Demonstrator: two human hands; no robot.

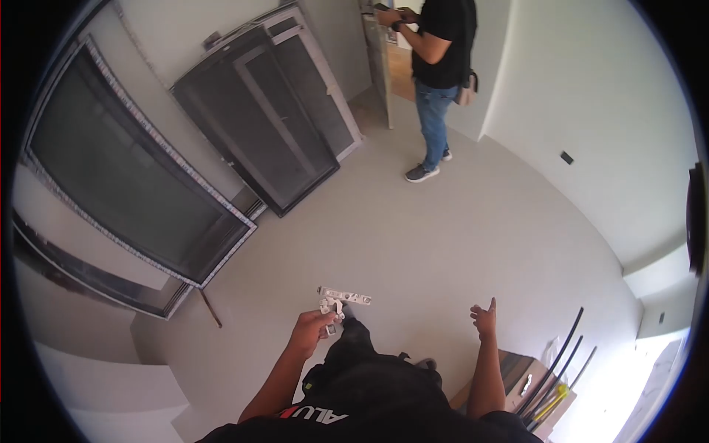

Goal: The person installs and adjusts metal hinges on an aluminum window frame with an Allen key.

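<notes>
My left hand [313, 329] is closed around a white window fitting [344, 296], a flat slotted bar with a jointed, hinge-like part below it. The fitting is held out over the floor, above my dark trouser leg. Part of it is covered by my fingers. Off to the right, my right hand [484, 319] hangs in the air with its fingers apart and nothing in it. Nearest below that hand is a cardboard box [517, 368] on the floor.
Framed glass panels [140, 162] and screened panels [258, 118] lean against the left wall. Another person [439, 81] stands near a doorway at the back, holding something dark. Long black bars [557, 354] rise beside the box. A white block [125, 384] sits at lower left.
</notes>
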